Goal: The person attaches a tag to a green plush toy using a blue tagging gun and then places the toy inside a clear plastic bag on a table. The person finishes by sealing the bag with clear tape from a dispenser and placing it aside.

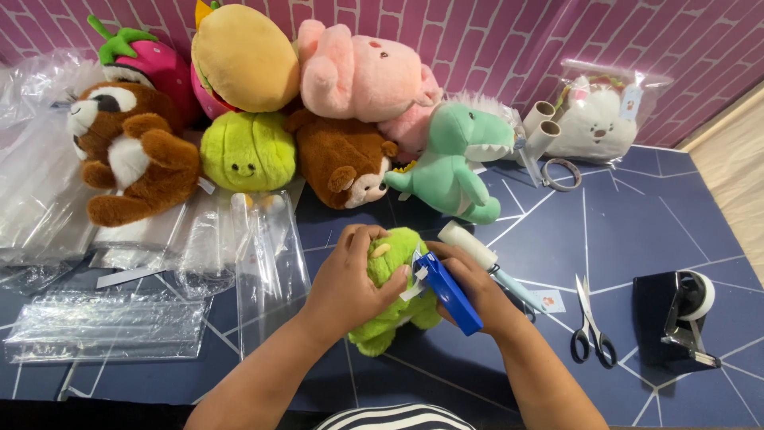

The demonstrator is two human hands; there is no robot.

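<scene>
Green plush toy [395,293] lies on our dark blue, white-lined table [637,231] before a pink brick-patterned wall [509,40]. Soft and fuzzy, it sits under our left hand [348,280], fingers wrapped around it; our right hand [477,291] grips a hard blue tagging gun [447,291] against it.

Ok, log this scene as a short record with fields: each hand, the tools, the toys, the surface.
left hand: left hand grips the small green plush toy
right hand: right hand presses a blue tagging tool to the toy
tools: scissors and black tape dispenser at right, apart from the hands
toys: green dinosaur, brown monkey, pink plush at the back
wrapping: clear plastic bags at left
surface: dark blue table
</scene>
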